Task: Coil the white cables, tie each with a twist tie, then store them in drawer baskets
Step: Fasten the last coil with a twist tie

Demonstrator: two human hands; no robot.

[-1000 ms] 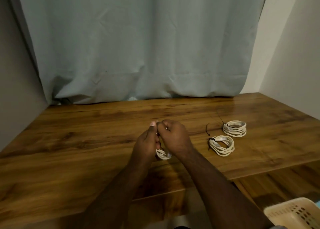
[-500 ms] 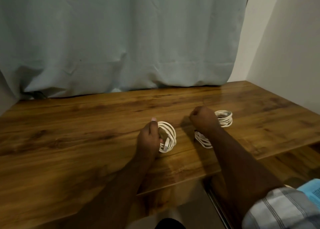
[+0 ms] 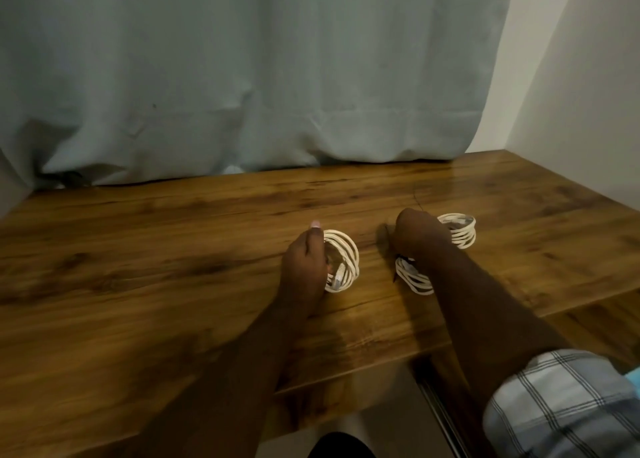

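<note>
My left hand (image 3: 304,267) grips a coiled white cable (image 3: 343,260) and holds it on edge on the wooden table (image 3: 156,284). To its right, my right hand (image 3: 419,232) rests knuckles-up with its fingers curled down to the table, and its fingertips are hidden. Half under that wrist lies a second coil (image 3: 412,279) with a black twist tie on it. A third tied coil (image 3: 459,231) lies just right of the hand, and a thin black tie end (image 3: 416,199) shows behind the knuckles.
A pale curtain (image 3: 242,94) hangs along the table's back edge and a white wall (image 3: 571,94) closes the right side. The table's front edge steps down at the right, with a metal drawer rail (image 3: 440,419) below it.
The two hands parted: my left hand kept the coil, while my right hand moved right to the spot between the two tied coils. The view shifted left, and the basket left the frame.
</note>
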